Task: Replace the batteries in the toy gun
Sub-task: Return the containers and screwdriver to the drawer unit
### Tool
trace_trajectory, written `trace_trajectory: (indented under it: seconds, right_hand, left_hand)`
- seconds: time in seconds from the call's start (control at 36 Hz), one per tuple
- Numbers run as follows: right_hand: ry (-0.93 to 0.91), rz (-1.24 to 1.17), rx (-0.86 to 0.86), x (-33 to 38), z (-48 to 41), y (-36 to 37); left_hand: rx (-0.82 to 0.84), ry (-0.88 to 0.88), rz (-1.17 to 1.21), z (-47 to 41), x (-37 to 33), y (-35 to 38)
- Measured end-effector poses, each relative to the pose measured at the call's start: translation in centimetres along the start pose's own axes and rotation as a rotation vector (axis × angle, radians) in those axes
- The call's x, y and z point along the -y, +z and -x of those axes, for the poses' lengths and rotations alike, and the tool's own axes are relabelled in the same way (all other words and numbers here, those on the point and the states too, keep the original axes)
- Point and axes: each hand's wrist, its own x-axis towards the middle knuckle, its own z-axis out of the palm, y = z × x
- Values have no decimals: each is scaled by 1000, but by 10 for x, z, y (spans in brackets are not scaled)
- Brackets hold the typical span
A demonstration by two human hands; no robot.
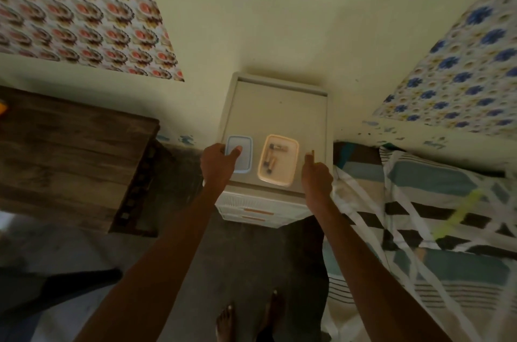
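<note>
Possibly the blue box point(244, 155) slips off the near left edge of the cabinet top point(279, 112), because the left hand point(216, 162) grips it only at its side, with the thumb on the lid. Just beside it the orange tray point(291, 173) lies open, so a knock could scatter the batteries point(272, 158). They are a few small dark cylinders with pale bands, lying crossed inside. The right hand point(317, 178) pinches a small thin thing point(312, 152), too blurred to name. No toy gun is in view.

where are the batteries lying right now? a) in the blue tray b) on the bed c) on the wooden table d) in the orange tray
d: the batteries lie inside the orange tray on the drawer unit, beside the blue tray that the left hand grips.
</note>
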Motion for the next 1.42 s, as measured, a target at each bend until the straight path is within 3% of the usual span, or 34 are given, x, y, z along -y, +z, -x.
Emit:
trace_trajectory:
  seconds: [0.19,0.31,0.44,0.53,0.61,0.69,0.81,0.94,1.08,1.42]
  right_hand:
    - [-235,294,-48,-10,-6,-12]
    - [-341,414,-184,-11,-8,-5]
    - [-324,298,-187,-16,-18,2]
    - [-261,205,-301,-27,-7,6]
    - [-272,169,-399,-50,25,15]
    - [-443,150,-429,-77,51,29]
    - [-679,243,-452,-103,57,41]
    - [-785,371,-412,-128,35,52]
    - [-833,344,-423,-134,27,53]
    - [-886,304,-354,-133,30,33]
  left_hand:
    - [-21,-4,-5,-8,-3,2]
    - [-82,30,100,2,-1,-10]
    - [11,229,135,57,15,-30]
    - [152,231,75,93,34,-36]
    - [399,247,-120,109,62,-25]
    - [585,311,-309,111,90,5]
    - [668,460,-513,101,128,65]
    - [554,628,-621,83,175,125]
    - [443,677,-710,84,180,143]
    - [415,723,-840,167,175,91]
